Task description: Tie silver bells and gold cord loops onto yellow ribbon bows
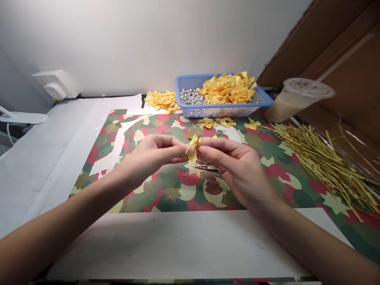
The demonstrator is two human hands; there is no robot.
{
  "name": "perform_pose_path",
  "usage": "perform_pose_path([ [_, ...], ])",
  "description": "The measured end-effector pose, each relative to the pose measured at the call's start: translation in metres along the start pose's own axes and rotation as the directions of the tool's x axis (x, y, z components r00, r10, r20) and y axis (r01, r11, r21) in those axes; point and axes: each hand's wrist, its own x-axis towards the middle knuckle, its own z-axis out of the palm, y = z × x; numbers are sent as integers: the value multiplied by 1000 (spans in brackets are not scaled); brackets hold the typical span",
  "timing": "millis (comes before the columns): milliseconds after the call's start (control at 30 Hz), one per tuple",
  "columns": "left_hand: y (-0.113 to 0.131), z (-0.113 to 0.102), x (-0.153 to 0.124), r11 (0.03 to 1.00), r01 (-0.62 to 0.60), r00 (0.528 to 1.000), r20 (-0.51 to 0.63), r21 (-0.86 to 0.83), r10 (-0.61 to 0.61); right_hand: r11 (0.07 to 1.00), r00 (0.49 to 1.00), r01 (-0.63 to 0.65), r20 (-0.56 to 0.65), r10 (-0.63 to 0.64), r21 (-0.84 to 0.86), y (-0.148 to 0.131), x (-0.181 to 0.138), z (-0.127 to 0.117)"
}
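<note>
Ribbon loop (192,148) pinched between fingertips of our left hand (154,155) and right hand (236,168), both clamped on it above patterned mat (178,192)

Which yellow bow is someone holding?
The bow pinched between the left hand and right hand, mid-picture. The others lie loose in the blue basket, beside it, or on the patterned mat.

Left hand (154,152) and right hand (234,166) pinch a yellow ribbon piece (192,147) above the patterned mat (267,178).
</note>
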Motion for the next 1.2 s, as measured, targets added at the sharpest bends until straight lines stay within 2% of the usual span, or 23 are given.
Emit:
perform_pose_path([
  [133, 0, 2, 1, 996, 19, 1000, 6, -82, -19, 1000, 1000, 18, 10, -18, 24, 0, 0, 1],
  [267, 5, 6, -3, 998, -27, 998, -64, 50, 30, 999, 999, -38, 6, 38, 4, 0, 0, 0],
  [433, 7, 11, -6, 982, -124, 987, -81, 140, 136, 999, 999, -45, 17, 45, 0, -1, 1, 0],
  [633, 2, 14, -8, 947, -252, 958, -87, 199, 273, 1000, 1000, 4, -6, -4, -31, -2, 2, 0],
  [867, 1, 15, -9, 904, -342, 922, -95, 257, 376, 983, 991, 134, -1, -135, -128, -4, 0, 0],
  [1067, -1, 17, -12, 822, -435, 861, -98, 367, 499, 980, 987, 160, 13, -159, -115, -4, 1, 1],
  [1200, 1, 16, -13, 828, -443, 860, -97, 342, 501, 982, 986, 165, 34, -162, -96, -4, 0, 1],
])
